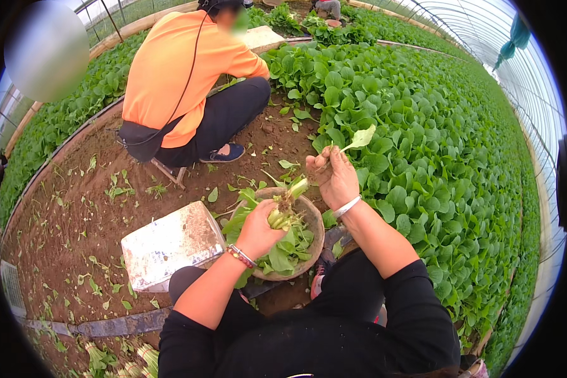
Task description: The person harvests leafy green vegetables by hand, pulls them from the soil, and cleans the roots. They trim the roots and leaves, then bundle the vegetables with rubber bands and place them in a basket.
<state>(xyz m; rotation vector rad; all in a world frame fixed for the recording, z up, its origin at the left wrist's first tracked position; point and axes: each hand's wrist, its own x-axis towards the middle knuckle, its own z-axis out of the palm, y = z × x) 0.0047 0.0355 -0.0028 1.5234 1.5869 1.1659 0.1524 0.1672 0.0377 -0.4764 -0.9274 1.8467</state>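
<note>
My left hand grips a bunch of leafy greens by the stalks, its pale root ends and soil-caked roots pointing up and right. Under that bunch sits a round, mud-stained basin with more green leaves in it. To the right and further out, my right hand pinches the stem of a single pale leaf between thumb and fingers. The leaf sticks out to the upper right, over the edge of the growing crop. Thin roots or dirt hang about those fingertips.
A dirty white foam box stands left of the basin. Beyond it, a person in an orange top sits on a low stool. Dense leafy greens grow to the right. Tied bunches lie at lower left on soil.
</note>
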